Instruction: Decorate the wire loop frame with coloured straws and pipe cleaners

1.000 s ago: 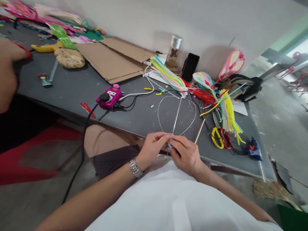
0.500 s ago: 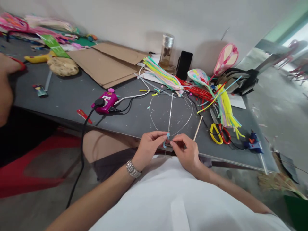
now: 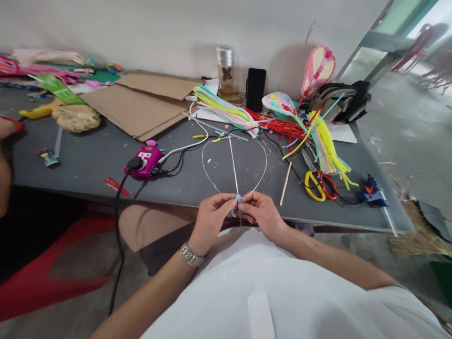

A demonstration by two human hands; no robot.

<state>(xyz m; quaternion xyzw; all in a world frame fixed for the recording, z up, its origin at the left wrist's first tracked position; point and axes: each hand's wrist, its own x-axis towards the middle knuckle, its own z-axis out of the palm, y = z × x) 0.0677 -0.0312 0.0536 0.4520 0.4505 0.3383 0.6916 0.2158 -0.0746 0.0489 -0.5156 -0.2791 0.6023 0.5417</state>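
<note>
The wire frame [image 3: 233, 165] lies flat on the grey surface [image 3: 88, 155], a rounded loop with one straight spine down its middle. Its long axis runs from 12 o'clock, near the bundle of coloured plastic strips [image 3: 226, 107], back to 6 o'clock, where loop ends and spine gather at the near edge. Right at that gathering point sits a small light-blue strip [image 3: 237, 201], seemingly wound about the joint and trailing down a little.

Both hands meet there. The left hand [image 3: 212, 219] comes in from 8 o'clock, thumb and forefinger pinched shut on the blue strip and the wire beneath; the right hand [image 3: 263, 214] comes from 4 o'clock, its grip likewise closed tight on the joint from the other side. Neither is nearer — fingertips all but touch across the knot, and the frame reaches away from both grips toward 12.

Further out: a wooden stick [image 3: 285, 183] just beside the loop at 3 o'clock, yellow-and-red scissors [image 3: 318, 185] beyond it, a blue glue gun [image 3: 372, 194] further right, and a pink power strip [image 3: 143, 161] at 9 o'clock.
</note>
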